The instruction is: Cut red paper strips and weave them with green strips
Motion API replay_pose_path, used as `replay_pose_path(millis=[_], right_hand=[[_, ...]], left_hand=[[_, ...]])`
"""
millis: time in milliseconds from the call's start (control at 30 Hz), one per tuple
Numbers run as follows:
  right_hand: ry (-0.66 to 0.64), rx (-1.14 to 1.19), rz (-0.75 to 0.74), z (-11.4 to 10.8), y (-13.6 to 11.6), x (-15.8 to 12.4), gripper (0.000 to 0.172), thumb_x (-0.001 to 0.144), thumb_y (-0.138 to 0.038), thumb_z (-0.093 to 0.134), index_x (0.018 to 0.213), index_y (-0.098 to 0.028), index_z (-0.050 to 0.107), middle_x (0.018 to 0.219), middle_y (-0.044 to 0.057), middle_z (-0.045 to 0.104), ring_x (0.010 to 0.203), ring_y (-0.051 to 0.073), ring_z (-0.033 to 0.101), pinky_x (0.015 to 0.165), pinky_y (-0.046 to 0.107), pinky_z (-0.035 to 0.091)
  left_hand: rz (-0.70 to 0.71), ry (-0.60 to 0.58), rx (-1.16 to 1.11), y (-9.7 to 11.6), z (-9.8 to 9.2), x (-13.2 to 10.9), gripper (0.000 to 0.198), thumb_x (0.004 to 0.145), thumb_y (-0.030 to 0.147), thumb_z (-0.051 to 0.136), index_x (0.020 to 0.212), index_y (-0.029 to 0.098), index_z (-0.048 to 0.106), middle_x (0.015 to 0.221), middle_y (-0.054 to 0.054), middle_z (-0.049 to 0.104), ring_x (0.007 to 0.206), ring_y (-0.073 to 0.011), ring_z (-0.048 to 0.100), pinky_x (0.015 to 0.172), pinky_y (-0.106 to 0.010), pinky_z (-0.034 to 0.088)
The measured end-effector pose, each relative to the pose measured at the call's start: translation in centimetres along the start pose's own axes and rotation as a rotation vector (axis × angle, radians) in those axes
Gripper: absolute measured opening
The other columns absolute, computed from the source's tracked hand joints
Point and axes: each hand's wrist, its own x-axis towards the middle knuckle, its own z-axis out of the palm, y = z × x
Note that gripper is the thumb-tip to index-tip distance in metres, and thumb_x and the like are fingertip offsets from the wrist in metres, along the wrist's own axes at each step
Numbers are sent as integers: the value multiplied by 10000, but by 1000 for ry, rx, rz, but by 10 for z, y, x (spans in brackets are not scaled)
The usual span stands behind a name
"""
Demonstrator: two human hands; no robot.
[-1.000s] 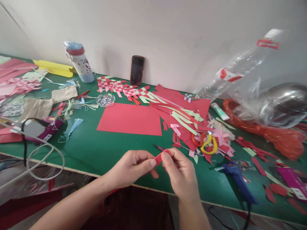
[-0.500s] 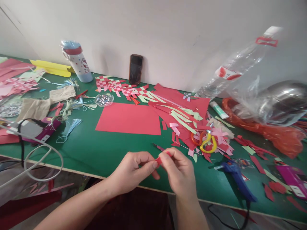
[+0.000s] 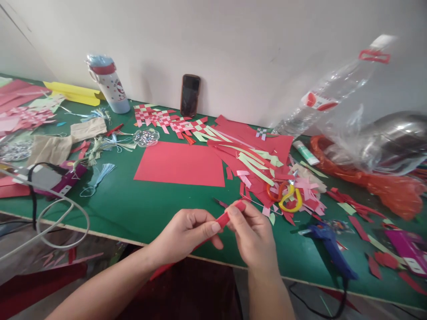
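Left hand [image 3: 187, 233] and right hand [image 3: 253, 235] are both closed in a pinch on one narrow, flat red paper strip [image 3: 224, 218], held just above the near edge of the matte green worktop [image 3: 133, 204]. A smooth rectangular red paper sheet [image 3: 182, 164] lies mid-worktop. A clear scalloped dish [image 3: 146, 138] behind it holds small shiny beads. Orange-and-yellow-handled scissors [image 3: 287, 198] rest among cut paper scraps right of the hands, with a blue plastic glue gun [image 3: 328, 244] nearer the front edge.

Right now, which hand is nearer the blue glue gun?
Right. The right hand is just left of the glue gun; the left hand lies farther left, beyond it.
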Motion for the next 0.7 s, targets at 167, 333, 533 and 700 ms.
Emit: replay_pose_path(millis=[167, 333, 533, 700], right_hand=[[85, 43, -18, -16, -1, 11, 298, 852, -447, 703, 723, -199, 600, 560, -61, 390, 518, 84, 332, 479, 240, 292], [82, 48, -36, -19, -3, 13, 272, 861, -416, 705, 740, -200, 592, 577, -59, 396, 528, 84, 328, 478, 243, 278], [83, 75, -37, -17, -5, 10, 276, 860, -414, 709, 731, -197, 597, 576, -57, 396, 525, 80, 322, 468, 242, 264], [93, 85, -38, -16, -7, 9, 264, 864, -421, 702, 742, -203, 617, 572, -54, 397, 520, 87, 351, 472, 246, 287]], left_hand=[[-73, -60, -77, -3, -4, -7, 473, 851, 610, 639, 833, 142, 710, 748, -60, 750, 564, -90, 410, 566, -228, 276], [-119, -52, -90, -5, -3, -9, 434, 837, 564, 678, 752, 139, 696, 713, -52, 741, 515, -72, 331, 512, -224, 226], [-122, -46, -108, -4, -3, -7, 411, 811, 538, 706, 726, 136, 696, 683, -53, 733, 490, -67, 289, 487, -235, 182], [-122, -24, -168, -5, 0, -4, 399, 777, 526, 738, 714, 136, 683, 703, -68, 746, 495, -67, 316, 498, -233, 198]])
